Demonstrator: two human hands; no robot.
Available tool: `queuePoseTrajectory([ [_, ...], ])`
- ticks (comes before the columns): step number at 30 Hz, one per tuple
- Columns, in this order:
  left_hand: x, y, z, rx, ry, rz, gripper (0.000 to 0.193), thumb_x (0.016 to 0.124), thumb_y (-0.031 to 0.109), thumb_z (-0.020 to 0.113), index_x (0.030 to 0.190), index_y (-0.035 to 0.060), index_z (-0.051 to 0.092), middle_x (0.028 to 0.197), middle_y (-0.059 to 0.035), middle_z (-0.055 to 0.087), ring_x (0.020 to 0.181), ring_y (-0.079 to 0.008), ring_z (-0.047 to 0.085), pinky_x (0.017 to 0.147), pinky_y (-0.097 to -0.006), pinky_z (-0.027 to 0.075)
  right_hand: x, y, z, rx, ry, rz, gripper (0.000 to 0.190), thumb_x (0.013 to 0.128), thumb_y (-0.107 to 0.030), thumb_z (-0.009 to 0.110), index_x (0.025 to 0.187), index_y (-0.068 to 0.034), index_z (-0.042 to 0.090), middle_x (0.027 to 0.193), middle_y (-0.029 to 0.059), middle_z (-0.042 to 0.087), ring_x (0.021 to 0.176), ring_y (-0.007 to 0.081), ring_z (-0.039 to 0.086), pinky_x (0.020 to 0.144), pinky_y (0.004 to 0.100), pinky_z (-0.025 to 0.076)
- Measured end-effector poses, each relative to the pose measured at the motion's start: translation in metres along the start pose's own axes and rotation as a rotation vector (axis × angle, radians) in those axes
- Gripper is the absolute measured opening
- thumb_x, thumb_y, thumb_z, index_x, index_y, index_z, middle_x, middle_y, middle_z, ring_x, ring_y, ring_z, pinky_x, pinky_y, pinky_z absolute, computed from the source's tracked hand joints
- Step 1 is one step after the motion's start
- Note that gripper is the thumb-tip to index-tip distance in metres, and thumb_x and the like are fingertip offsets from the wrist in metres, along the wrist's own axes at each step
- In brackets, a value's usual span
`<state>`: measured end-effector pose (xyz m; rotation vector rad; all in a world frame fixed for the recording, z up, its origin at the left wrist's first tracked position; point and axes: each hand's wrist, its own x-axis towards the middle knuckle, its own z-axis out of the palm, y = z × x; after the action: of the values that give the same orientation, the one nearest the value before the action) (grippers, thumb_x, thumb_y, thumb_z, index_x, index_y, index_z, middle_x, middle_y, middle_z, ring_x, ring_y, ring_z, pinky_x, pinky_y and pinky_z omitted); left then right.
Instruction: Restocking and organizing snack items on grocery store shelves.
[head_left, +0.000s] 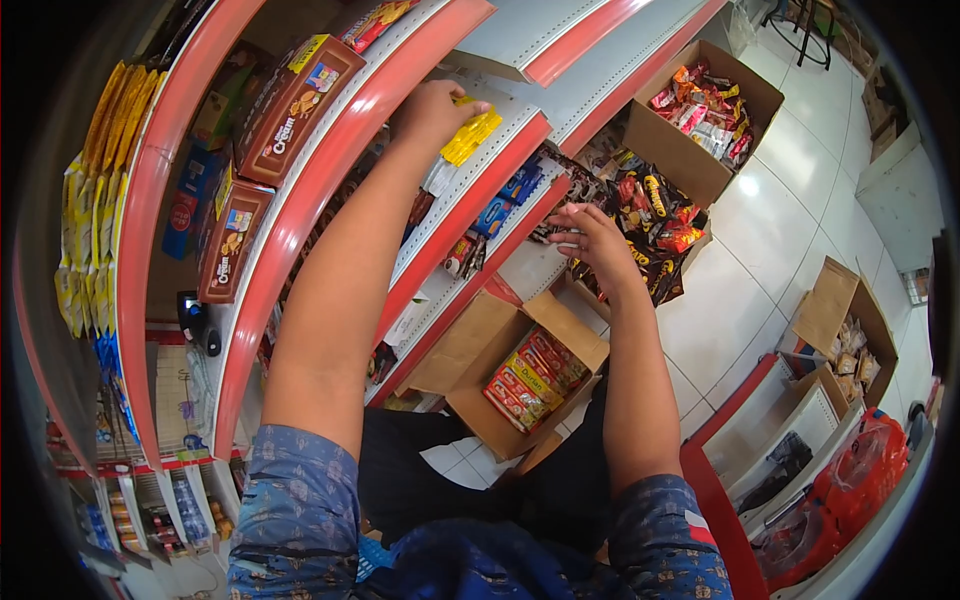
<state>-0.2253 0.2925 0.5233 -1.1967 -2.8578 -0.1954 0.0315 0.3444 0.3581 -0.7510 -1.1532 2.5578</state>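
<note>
My left hand (435, 112) reaches onto a red-edged metal shelf and touches several yellow snack packets (471, 133); whether its fingers grip them, I cannot tell. Blue packets (504, 202) lie on the shelf level below. My right hand (589, 240) hovers with spread fingers and nothing in it, beside a heap of dark snack bags (652, 202). Below, between my arms, an open cardboard box (476, 341) holds red and yellow snack packs (534, 379).
Brown biscuit cartons (304, 112) stand on an upper shelf at left. A cardboard box of small red packets (675, 150) sits on the tiled floor. Another box (832, 300) stands at right, near a red-edged rack (705, 465). A stool (806, 30) is at top right.
</note>
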Motion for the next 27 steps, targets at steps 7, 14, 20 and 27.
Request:
queuePoseTrajectory([
  [7,-0.113,0.039,0.007,-0.49,0.162,0.64,0.021,0.092,0.025,0.072,0.092,0.004,0.072,0.091,-0.0117,0.072,0.084,-0.0281,0.071,0.075,-0.0341,0.055,0.004,0.006,-0.014,-0.159,0.095,0.011,0.033,0.099,-0.043,0.062,0.108,-0.011,0.062,0.109,0.0038,0.069,0.095,0.0155,0.065,0.086,0.0338,0.048],
  [14,-0.241,-0.005,0.098,-0.434,-0.203,0.689,0.024,0.091,0.027,0.071,0.078,0.0077,0.067,0.07,-0.0085,0.065,0.063,-0.0281,0.065,0.06,-0.0387,0.052,0.014,0.022,-0.025,-0.427,0.172,0.007,0.038,0.096,-0.042,0.065,0.086,-0.006,0.062,0.071,0.0009,0.057,0.06,0.0111,0.051,0.057,0.0284,0.043],
  [20,-0.327,-0.069,0.208,-0.595,-0.376,0.732,0.024,0.093,0.03,0.068,0.08,0.01,0.068,0.072,-0.0102,0.066,0.068,-0.0306,0.067,0.065,-0.0443,0.054,0.015,0.028,-0.015,-0.741,0.15,0.051,0.048,0.094,-0.048,0.066,0.089,0.001,0.065,0.071,0.0051,0.059,0.061,0.015,0.055,0.058,0.0322,0.047],
  [27,-0.378,-0.102,0.341,-0.644,-0.796,0.149,0.016,0.094,0.024,0.064,0.094,0.0085,0.069,0.089,-0.0131,0.073,0.083,-0.0309,0.071,0.075,-0.0408,0.056,0.018,0.036,-0.016,-0.985,0.071,0.094,0.057,0.092,-0.051,0.066,0.102,0.005,0.068,0.094,0.0259,0.071,0.094,0.0356,0.069,0.087,0.0427,0.051],
])
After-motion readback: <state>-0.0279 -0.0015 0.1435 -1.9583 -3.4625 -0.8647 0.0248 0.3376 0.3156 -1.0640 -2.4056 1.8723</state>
